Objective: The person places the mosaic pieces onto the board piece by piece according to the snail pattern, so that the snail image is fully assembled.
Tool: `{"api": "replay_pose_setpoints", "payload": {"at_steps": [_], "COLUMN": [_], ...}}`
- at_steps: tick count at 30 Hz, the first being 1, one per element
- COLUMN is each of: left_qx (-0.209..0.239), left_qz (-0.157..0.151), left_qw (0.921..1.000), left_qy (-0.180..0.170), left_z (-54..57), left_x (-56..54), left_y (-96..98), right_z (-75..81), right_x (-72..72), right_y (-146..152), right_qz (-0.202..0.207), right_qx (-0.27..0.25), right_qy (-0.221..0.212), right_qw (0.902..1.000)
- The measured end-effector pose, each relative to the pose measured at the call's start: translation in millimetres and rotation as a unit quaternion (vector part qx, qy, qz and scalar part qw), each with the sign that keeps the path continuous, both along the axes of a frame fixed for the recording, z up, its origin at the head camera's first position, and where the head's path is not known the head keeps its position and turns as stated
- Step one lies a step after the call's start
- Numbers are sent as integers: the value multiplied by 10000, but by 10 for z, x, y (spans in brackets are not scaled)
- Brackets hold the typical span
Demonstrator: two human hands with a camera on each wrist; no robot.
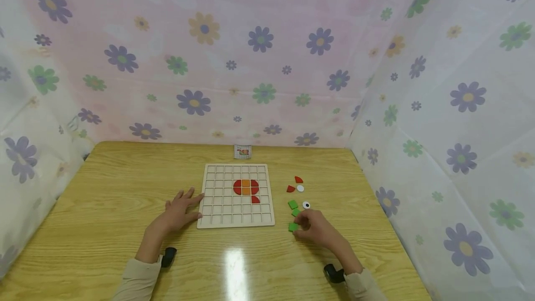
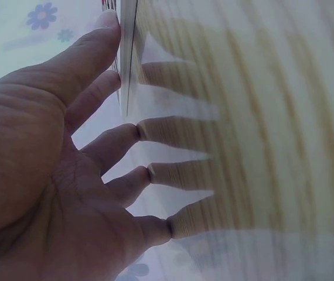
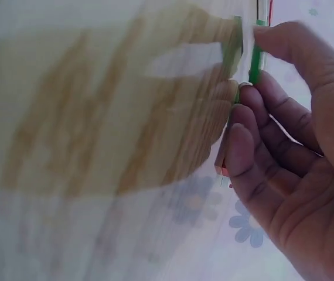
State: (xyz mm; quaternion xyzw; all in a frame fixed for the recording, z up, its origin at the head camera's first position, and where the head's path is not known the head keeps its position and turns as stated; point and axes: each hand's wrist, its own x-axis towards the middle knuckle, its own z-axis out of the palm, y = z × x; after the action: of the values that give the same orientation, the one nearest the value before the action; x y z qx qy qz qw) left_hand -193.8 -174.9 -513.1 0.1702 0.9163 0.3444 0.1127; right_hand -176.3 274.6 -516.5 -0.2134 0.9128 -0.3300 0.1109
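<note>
In the head view a pale wooden grid board (image 1: 221,208) lies on the table, with red curved pieces (image 1: 237,187) and orange squares (image 1: 246,187) set in its cells. My left hand (image 1: 179,210) rests with spread fingers on the table, its thumb and a fingertip against the board's left edge (image 2: 128,52). To the right of the board, my right hand (image 1: 318,230) pinches a green square tile (image 1: 292,227) between thumb and forefinger. The right wrist view shows this green tile (image 3: 255,64) edge-on at the fingertips, the other fingers curled below.
More green tiles (image 1: 293,204) lie just beyond the right hand. Near them are a white disc with a black dot (image 1: 306,205), a plain white disc (image 1: 300,188) and red quarter-round pieces (image 1: 298,179). A small picture card (image 1: 242,152) lies behind the board. Flowered cloth (image 1: 259,59) surrounds the table.
</note>
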Motion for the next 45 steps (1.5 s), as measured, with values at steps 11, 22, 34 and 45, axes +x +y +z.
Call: {"api": "replay_pose_setpoints", "payload": {"at_steps": [11,22,34,45], "left_qx": [27,-117,-69,-92], "left_qz": [-33,7,-1,-7], "left_qw": [9999,9999,10000,9999], "left_qy": [116,46,-9,85], "left_z": [13,2,20,-3], "left_x": [16,-7,-13,-4], "left_y": [13,-13,4,12], "right_z": [-18,19,30,22], "right_x": [-3,-10,-41,-162], "right_y": [-28,-152,-305,-513], "right_qz": [-89,21,-153,41], "right_qx": [-458,-801,-942,-1021], "right_qy": [330,79,-28,251], "right_qw": [9984,9968,9954,9944]}}
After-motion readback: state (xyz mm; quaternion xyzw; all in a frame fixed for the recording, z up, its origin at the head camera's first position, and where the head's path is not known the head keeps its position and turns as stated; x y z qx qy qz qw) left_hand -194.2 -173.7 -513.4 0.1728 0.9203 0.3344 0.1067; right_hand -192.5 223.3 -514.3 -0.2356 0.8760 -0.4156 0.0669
